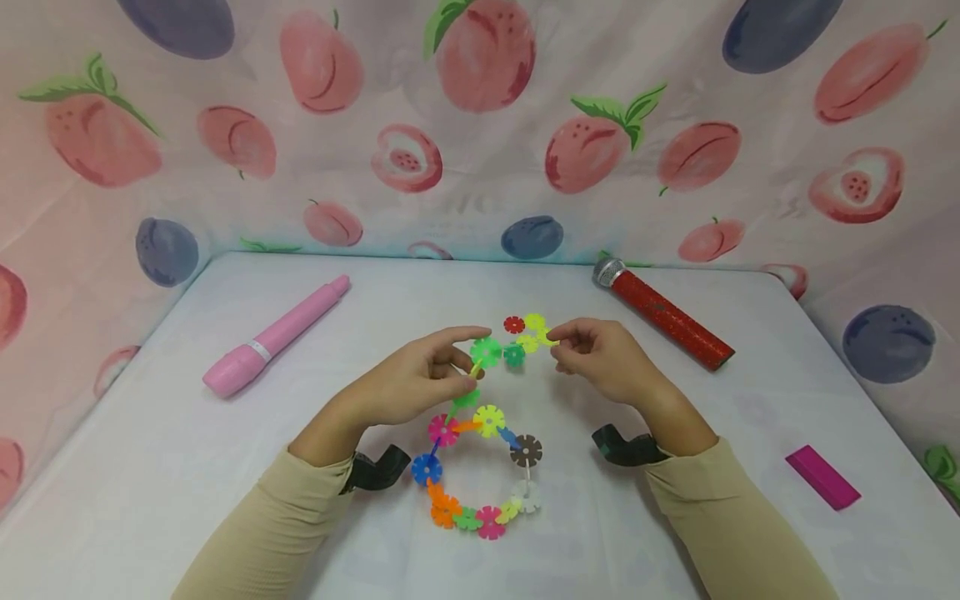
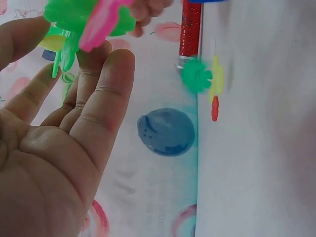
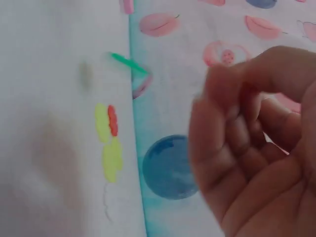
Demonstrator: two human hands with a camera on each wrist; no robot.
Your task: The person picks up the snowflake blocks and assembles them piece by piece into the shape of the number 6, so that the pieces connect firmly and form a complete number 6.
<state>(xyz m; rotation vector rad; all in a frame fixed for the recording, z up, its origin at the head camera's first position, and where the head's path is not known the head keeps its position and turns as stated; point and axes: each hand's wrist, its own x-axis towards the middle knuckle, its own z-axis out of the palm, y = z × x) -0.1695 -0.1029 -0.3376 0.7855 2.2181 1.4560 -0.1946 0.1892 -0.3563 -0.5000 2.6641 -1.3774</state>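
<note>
A chain of coloured snowflake discs point(image 1: 443, 430) hangs from my left hand point(image 1: 416, 375), which pinches it near a light green disc point(image 1: 486, 352). Its lower part forms a ring. In the left wrist view, light green and pink discs point(image 2: 101, 24) sit by the fingertips of that hand. My right hand point(image 1: 611, 358) has loosely curled fingers, and I see nothing between them in the right wrist view. Just beyond its fingertips lie several yellow discs point(image 1: 535, 322) and a red disc point(image 1: 513, 325). A teal disc point(image 1: 513, 355), blurred in both wrist views, is between the hands; whether it touches the table cannot be told.
A pink microphone point(image 1: 277, 335) lies at the left of the white table point(image 1: 187, 500). At the back right lies a red glittery microphone point(image 1: 667, 317). A magenta block point(image 1: 822, 477) rests farther right. Peach-patterned cloth point(image 1: 480, 200) hangs behind the table.
</note>
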